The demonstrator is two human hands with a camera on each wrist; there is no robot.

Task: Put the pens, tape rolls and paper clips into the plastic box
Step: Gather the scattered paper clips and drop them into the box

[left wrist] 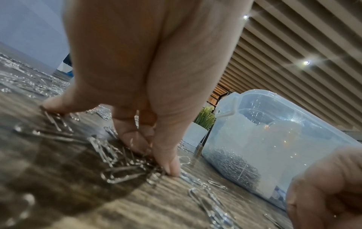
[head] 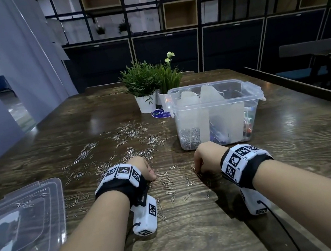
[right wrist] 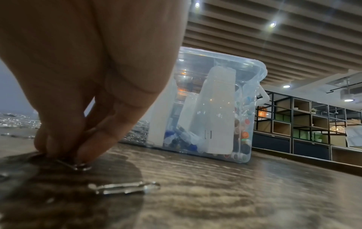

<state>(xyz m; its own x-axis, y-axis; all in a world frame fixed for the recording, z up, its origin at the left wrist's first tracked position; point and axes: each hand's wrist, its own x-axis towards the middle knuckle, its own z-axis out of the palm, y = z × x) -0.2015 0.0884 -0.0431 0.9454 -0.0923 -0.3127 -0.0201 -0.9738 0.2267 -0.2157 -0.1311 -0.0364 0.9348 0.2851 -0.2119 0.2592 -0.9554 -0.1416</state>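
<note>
The clear plastic box [head: 216,113] with a latch handle on each end stands open on the dark wood-grain table [head: 295,159]. Inside it, frosted white dividers stand upright; a heap of silver wire paper clips fills the compartment at its near left corner, and coloured pen caps show against its right wall. Many more silver paper clips [head: 123,140] lie scattered on the table to the left of the box and in front of it. The left hand [head: 143,169] is down on the table in front and to the left of the box, fingers curled and bunched, pinching a small cluster of clips [left wrist: 125,172] against the wood. The right hand [head: 205,158] is just in front of the box's near wall, fingertips [right wrist: 88,148] drawn together and pinching a clip [right wrist: 78,166] on the tabletop. The transparent plastic lid [head: 22,226] lies flat far to the left of the box, nearer the person. Two small potted green plants [head: 149,84] in white pots stand just behind the box's left end
</note>
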